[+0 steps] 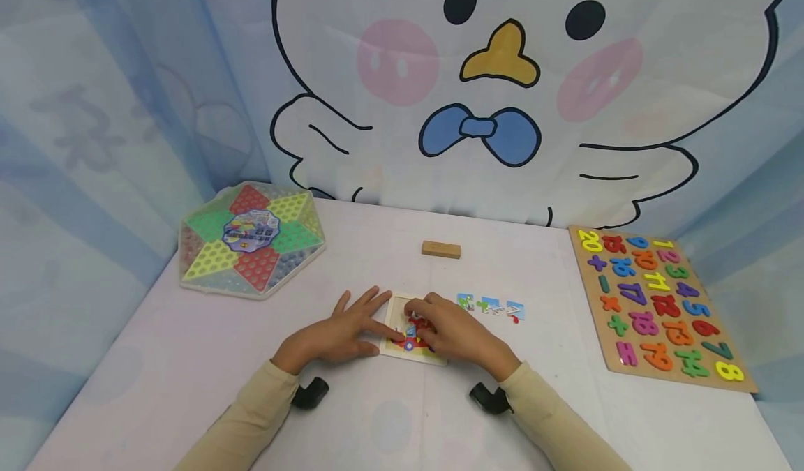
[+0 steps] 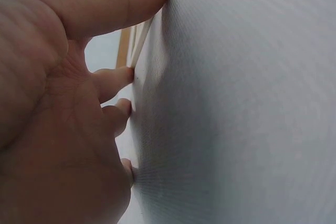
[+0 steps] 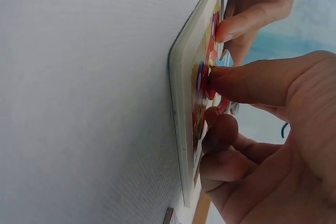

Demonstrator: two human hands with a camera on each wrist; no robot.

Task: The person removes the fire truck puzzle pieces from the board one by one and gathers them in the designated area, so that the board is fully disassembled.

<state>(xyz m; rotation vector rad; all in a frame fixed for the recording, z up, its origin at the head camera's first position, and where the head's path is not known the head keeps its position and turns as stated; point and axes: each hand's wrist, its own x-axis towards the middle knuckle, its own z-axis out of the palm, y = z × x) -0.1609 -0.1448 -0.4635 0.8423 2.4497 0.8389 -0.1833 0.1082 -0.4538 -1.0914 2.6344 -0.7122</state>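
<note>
Head cam first: seeing a small picture puzzle board [image 1: 416,356] lying flat on the white tablecloth [image 1: 352,415], between the two hands. Spreading the left hand [image 1: 354,328] wide, fingers mostly straight, index resting on the picture, gripping nothing; probably just steadying the frame. Curling the right hand [image 1: 461,331] over the other side, apparently pinching a red piece [image 1: 421,323] between thumb and bent fingers.

So, judging from that, probably working on seating a piece in the frame, with a row of loose pieces [image 1: 491,305] lying just past the right hand and looking like later work. For the next move, probably needing to line up the edges, then pressing flat without letting the board skid.

Switching to the right wrist: getting the board nearly edge-on, plus the thumb [image 3: 241,83] right down by the picture, much clearer than from above. Not being able to tell from there whether the piece is sitting in its slot, though.

Over on the left wrist: catching fingertips [image 2: 124,76] touching the cloth and the thumb by the board's edge, both hard to judge from overhead. Not making out the red piece at all there. Getting the loose row laid out clearly only from the head cam.
</note>
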